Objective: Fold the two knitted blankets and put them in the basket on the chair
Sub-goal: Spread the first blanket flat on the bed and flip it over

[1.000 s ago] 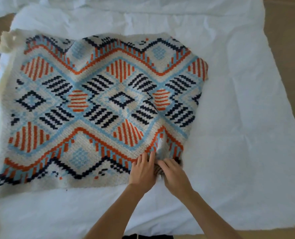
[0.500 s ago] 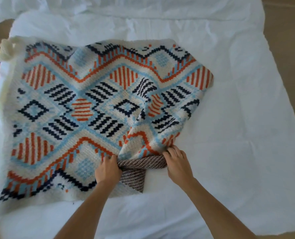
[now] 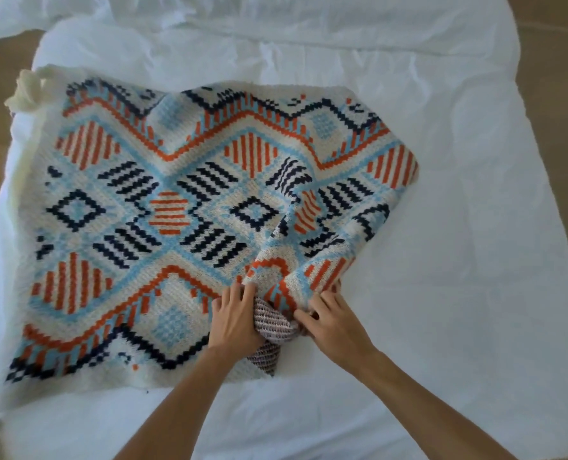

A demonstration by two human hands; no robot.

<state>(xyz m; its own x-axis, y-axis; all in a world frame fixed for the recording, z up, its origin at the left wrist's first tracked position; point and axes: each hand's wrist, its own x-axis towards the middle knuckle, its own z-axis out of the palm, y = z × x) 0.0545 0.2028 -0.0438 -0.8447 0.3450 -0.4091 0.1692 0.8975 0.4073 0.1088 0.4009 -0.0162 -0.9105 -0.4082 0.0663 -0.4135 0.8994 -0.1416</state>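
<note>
Since the earlier frame our hands have drawn together, bunching the near right corner of the patterned blanket point(image 3: 176, 210). Our left hand point(image 3: 234, 322) and right hand point(image 3: 334, 327) both clench that gathered corner. We judge folding barely begun: the blanket lies mostly flat on the white sheet point(image 3: 458, 260), and no basket is in view. The chunky cream knit carries orange, navy and pale-blue diamonds; brown ribbed knit point(image 3: 271, 322) shows beneath, underside or second blanket we cannot tell

Patterned knitted blanket point(image 3: 163, 214), near corner bunched
</note>
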